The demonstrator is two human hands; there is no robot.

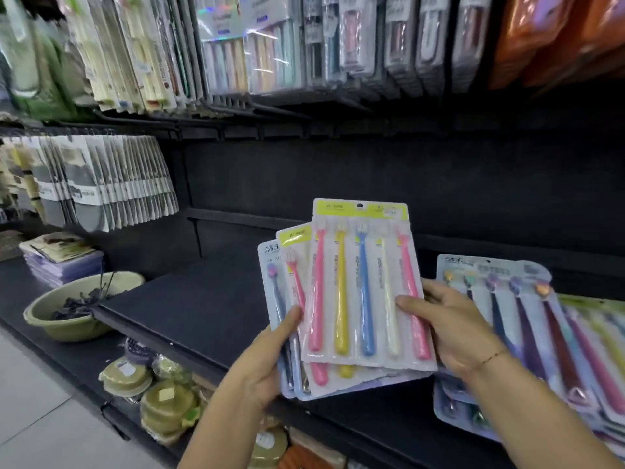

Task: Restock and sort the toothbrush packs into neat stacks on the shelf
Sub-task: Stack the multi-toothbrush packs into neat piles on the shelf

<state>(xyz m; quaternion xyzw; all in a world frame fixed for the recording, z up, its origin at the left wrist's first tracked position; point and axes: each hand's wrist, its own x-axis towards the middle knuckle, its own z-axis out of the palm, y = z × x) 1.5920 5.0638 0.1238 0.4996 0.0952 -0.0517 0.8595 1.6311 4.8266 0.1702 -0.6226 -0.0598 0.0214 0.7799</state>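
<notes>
I hold a fanned bunch of toothbrush packs above the black shelf point(203, 309). The front pack point(362, 282) has a yellow-green header and pink, yellow, blue, cream and pink brushes. Behind it sit a second yellow-header pack point(297, 265) and a pale blue pack point(270, 275). My left hand point(270, 360) grips the bunch from the lower left, thumb on the front. My right hand point(446, 326) holds the front pack's right edge, thumb across its face. On the shelf at right lies a stack of pale blue packs point(507, 316) with dark brushes, next to more colourful packs point(602, 333).
Hanging packs point(111, 184) fill pegs at left and the row above point(270, 45). A green basin point(74, 309) of dark hooks and a pile of flat purple packs point(64, 262) sit on the lower left shelf. Round green items point(165, 401) fill the shelf below.
</notes>
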